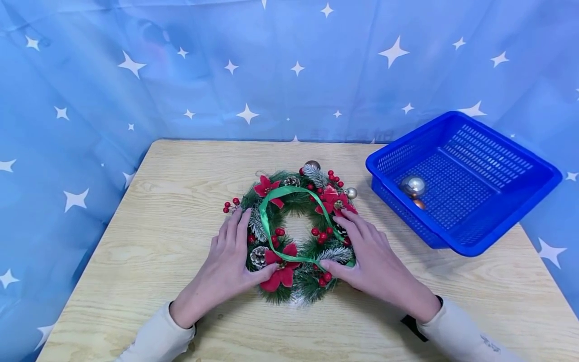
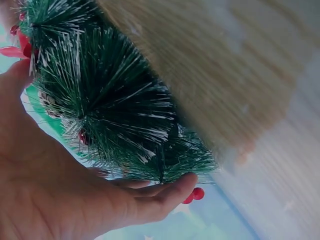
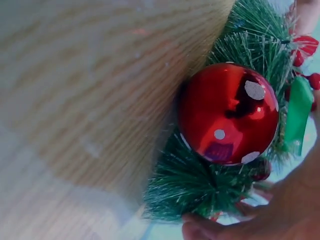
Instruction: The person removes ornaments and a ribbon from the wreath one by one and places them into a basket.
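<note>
Wreath: a green ring (image 1: 270, 176) lying on the worktop (image 1: 181, 186), about midway between the left and right edges, its far side near the far edge.
Left grip: my left grip (image 1: 230, 261) grasps the wreath on the side toward the worktop's left edge, thumb over the nearest red flower (image 1: 282, 274), fingers along the outer needles.
Right grip: my right grip (image 1: 373, 256) grasps the opposite side, toward the right edge, thumb and fingers spread over the ring.
Green ribbon: a loop (image 1: 264, 216) draped over the top of the wreath, one stretch running to my right thumb.
Red ball: glossy with pale spots (image 3: 229, 114), set on the wreath's outer side beside my right grip, seen from the right wrist.
Other ornaments: a frosted pine cone (image 1: 259, 256) next to my left thumb; a small silver bauble (image 1: 351, 193) and a brown bauble (image 1: 312, 164) on the far right part of the ring; red berries (image 1: 230, 204) projecting toward the left edge.
Basket: blue and perforated (image 1: 407, 226), at the worktop's far right corner, apart from the wreath; inside it, a large silver ball (image 1: 413, 186) just beside a copper ball (image 1: 419, 204).
Backdrop: blue cloth with white stars (image 1: 271, 45), beyond the far edge.
</note>
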A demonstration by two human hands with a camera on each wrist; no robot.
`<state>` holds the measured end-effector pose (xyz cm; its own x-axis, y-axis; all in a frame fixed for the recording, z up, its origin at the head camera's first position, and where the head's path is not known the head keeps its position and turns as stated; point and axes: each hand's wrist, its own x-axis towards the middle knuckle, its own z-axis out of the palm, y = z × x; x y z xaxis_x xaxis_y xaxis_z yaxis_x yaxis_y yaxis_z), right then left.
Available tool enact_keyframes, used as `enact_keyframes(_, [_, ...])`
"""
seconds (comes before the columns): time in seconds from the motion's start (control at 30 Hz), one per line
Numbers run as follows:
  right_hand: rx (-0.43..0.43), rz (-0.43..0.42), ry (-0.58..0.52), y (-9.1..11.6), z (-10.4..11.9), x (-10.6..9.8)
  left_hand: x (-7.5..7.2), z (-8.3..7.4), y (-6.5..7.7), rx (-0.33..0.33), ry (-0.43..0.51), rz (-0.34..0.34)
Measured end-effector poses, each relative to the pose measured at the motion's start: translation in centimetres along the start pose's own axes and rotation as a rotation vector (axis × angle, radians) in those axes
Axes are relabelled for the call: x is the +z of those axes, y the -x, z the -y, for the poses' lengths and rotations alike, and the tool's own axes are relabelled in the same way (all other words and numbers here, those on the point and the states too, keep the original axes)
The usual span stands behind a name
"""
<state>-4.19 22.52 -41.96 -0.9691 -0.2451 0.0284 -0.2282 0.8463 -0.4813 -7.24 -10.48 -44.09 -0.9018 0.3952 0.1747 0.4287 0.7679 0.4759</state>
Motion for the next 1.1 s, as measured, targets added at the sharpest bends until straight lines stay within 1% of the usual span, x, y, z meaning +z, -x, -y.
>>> enact_keyframes(0.23, [-0.059, -0.026, -0.023, 0.5, -0.8, -0.4, -0.1, 0.2, 0.0, 0.003, 0.011, 0.030])
enact_keyframes(0.43, [-0.083, -0.049, -0.032, 1.2, -1.2, -0.7, -0.2, 0.3, -0.1, -0.004, 0.016, 0.051])
enact_keyframes(0.67, [-0.059, -0.064, -0.024, 2.2, -1.5, -1.0, -0.3, 0.4, -0.2, 0.003, 0.018, 0.054])
enact_keyframes(0.9, [-0.045, -0.086, -0.020, 3.2, -1.8, -1.1, -0.3, 0.4, -0.2, -0.005, 0.028, 0.067])
enact_keyframes(1.1, [-0.002, -0.086, -0.038, 4.1, -2.3, -1.2, -0.2, 0.4, -0.2, -0.003, 0.022, 0.066])
